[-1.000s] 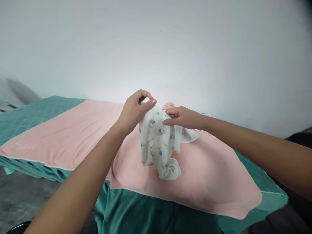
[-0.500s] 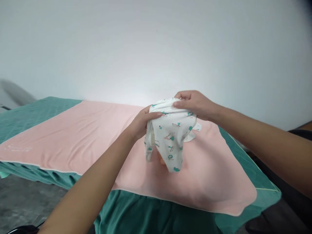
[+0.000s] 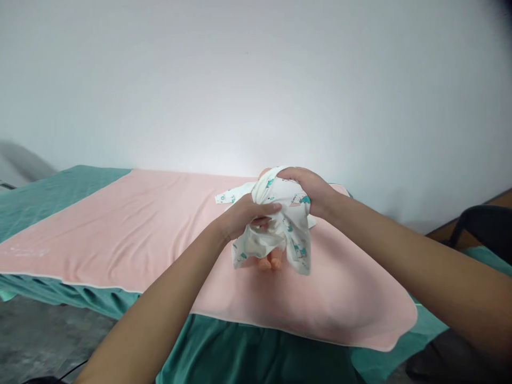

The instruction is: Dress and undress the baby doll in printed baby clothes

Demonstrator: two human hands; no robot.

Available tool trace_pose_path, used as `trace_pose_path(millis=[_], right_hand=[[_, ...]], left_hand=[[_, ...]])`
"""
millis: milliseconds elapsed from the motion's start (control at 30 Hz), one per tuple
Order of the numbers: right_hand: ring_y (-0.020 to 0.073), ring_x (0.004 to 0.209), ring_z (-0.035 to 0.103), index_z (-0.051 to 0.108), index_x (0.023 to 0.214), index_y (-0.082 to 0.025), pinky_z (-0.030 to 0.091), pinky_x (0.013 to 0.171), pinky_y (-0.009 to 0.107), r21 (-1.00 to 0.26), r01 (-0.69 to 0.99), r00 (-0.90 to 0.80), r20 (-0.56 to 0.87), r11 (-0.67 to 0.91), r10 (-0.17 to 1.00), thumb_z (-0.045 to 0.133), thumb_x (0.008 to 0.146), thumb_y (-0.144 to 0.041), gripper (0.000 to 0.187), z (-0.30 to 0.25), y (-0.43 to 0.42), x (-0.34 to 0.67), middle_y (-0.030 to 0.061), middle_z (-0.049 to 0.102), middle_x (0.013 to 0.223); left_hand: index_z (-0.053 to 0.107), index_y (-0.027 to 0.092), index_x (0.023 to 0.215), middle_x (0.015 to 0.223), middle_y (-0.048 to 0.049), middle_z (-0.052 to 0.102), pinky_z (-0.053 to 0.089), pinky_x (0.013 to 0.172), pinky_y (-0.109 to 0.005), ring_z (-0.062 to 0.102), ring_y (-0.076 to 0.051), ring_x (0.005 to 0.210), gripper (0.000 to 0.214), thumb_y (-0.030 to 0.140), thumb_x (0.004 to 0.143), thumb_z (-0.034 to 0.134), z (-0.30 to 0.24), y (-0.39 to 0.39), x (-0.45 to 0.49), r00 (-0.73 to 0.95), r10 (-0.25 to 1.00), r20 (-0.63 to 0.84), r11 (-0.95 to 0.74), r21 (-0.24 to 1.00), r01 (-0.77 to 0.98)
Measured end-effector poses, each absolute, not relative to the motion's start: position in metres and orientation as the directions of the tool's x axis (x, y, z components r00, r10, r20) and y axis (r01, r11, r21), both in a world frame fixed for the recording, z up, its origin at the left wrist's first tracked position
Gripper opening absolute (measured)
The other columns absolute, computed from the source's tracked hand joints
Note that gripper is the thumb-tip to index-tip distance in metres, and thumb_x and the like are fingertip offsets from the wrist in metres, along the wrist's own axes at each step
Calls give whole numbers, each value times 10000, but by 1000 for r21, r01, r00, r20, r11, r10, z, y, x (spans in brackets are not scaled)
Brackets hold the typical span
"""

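Note:
White baby pants with green and pink prints are bunched between my two hands, over a doll on the blanket. My left hand grips the near left of the cloth, thumb on top. Curled over the top edge, my right hand has its fingers partly hidden in the fabric. Two loose parts of the cloth hang down on either side. Between them show the doll's feet; most of the doll is covered. A white printed sleeve sticks out to the left behind the pants.
A pink blanket lies on a table with a green cover. The white wall stands right behind it. A dark chair is at the right, and grey floor shows at lower left.
Both hands have come closer together and gathered the pants. My right hand has moved slightly down and left. The doll's feet and the sleeve on the left have come into view.

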State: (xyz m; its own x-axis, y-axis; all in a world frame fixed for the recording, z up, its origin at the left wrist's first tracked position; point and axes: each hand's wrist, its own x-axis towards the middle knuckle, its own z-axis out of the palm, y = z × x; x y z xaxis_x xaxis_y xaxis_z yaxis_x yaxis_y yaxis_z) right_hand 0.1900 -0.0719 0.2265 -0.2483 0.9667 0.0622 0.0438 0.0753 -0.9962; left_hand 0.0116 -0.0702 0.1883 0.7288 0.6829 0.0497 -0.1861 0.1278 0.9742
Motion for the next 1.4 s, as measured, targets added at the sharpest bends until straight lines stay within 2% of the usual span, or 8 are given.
trace_pose_path(millis=[233,367,500,600,700,833,1100,1400], right_hand=[[216,853,655,641,1017,-167,529,663,283,-961,203,-635,-275,-188,722,800,637,-316,438,214,-87,201,76,697,949],[205,834,657,658,1000,-160,530,707,296,-985,46,-455,-169,-167,874,754,666,-253,360,203,-86,204,64,709,925],[193,772,654,674,932,-155,518,669,281,-979,-202,-170,8,-27,985,684,703,-242,245,191,-86,201,40,710,841],[209,822,662,675,967,-162,526,704,299,-955,-286,-210,-17,-79,978,665,743,-297,262,182,-88,200,48,712,881],[212,842,670,671,1005,-173,532,767,323,-954,-223,-399,-101,-203,912,684,759,-404,338,173,-95,201,60,717,908],[217,872,676,677,1022,-177,524,845,345,-959,80,-614,-263,-273,744,810,630,-281,426,169,-103,203,65,724,919],[237,877,675,683,1065,-146,533,756,323,-990,-95,-286,-75,-107,955,735,669,-222,407,160,-91,225,95,720,988],[216,914,665,636,1105,-219,541,738,305,-914,40,-342,-393,-405,854,728,683,-296,439,85,-116,217,74,701,1054]], left_hand=[[626,121,1030,826,-91,694,507,741,-351,657,-247,800,390,422,780,627,169,-60,17,632,775,5,310,868,-387],[605,102,1110,925,-123,701,516,740,-347,665,-258,843,488,484,805,602,165,-66,19,706,707,-48,383,865,-325],[609,125,1130,973,-118,700,516,731,-323,668,-227,824,436,315,754,717,161,-75,18,783,619,-66,323,929,-178],[604,125,1144,1016,-129,694,512,804,-356,663,-245,892,433,261,749,716,156,-76,18,782,622,-24,340,909,-242],[589,116,1168,1011,-140,696,502,853,-383,660,-268,932,449,354,794,657,150,-76,20,724,690,5,390,840,-378],[593,104,1165,969,-146,699,514,821,-390,662,-288,926,498,474,831,576,146,-84,24,765,637,-96,524,782,-338],[582,126,1192,1042,-154,686,521,825,-378,665,-270,927,530,358,738,726,141,-90,24,755,647,-110,439,863,-251],[645,108,992,863,-123,718,554,734,-370,682,-251,779,358,258,676,721,110,-86,21,601,620,-504,624,781,12]])
